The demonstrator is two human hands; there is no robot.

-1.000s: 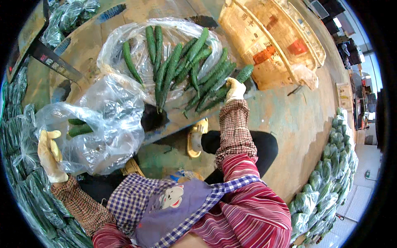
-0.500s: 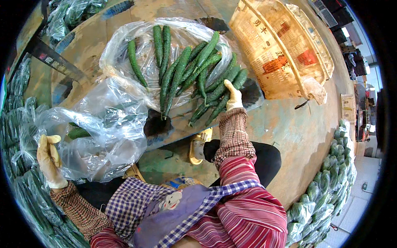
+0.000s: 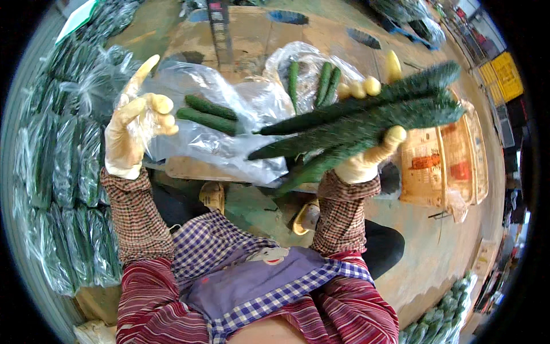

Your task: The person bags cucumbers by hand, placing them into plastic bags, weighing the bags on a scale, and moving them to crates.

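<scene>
My gloved right hand (image 3: pixel 358 163) is raised and wrapped round several long dark green cucumbers (image 3: pixel 344 135), their thin ends pointing left. Motion smears them a little. On the left, my gloved left hand (image 3: pixel 134 114) has its lower fingers curled on the edge of a clear plastic bag (image 3: pixel 215 149), while one finger points up. Inside that bag, two cucumbers (image 3: pixel 209 114) lie side by side. Behind it, a few loose cucumbers (image 3: pixel 323 83) rest on another opened plastic sheet (image 3: pixel 278 66); the held bunch hides part of it.
At the right stands a yellowed plastic crate (image 3: pixel 424 186). Bagged cucumbers (image 3: pixel 69 149) are stacked along the left, with more bagged produce (image 3: pixel 441 312) at the lower right. A dark upright post (image 3: pixel 220 34) rises from the worn board (image 3: pixel 252 34) beyond the bag.
My right hand has lifted the cucumbers off the sheet, leaving fewer there. My left hand has risen, still at the bag's edge. The view has swung left.
</scene>
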